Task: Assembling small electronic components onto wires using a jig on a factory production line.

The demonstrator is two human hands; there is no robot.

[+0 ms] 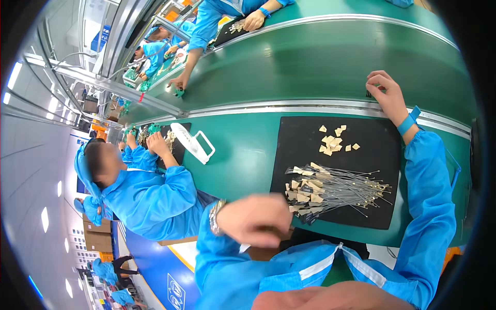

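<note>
My right hand (388,98) reaches over the green conveyor belt (310,64) just past the metal rail, fingers closed on a small dark piece (368,94) mostly hidden by them. A blue band circles that wrist. My left hand (256,220), smeared by motion, hovers at the front left of a black mat (338,124); whether it holds anything is unclear. On the mat, a bundle of thin grey cables (351,188) has gold-coloured tips pointing right and beige and black tabs at the left. Several loose beige pieces (330,144) lie beyond it.
On the green bench (243,155) left of the mat stands a white device with a looped frame (191,143). A co-worker (150,191) handles green items at the left. Across the belt, another person's hand (179,82) holds a green item. A metal rail (232,110) separates bench and belt.
</note>
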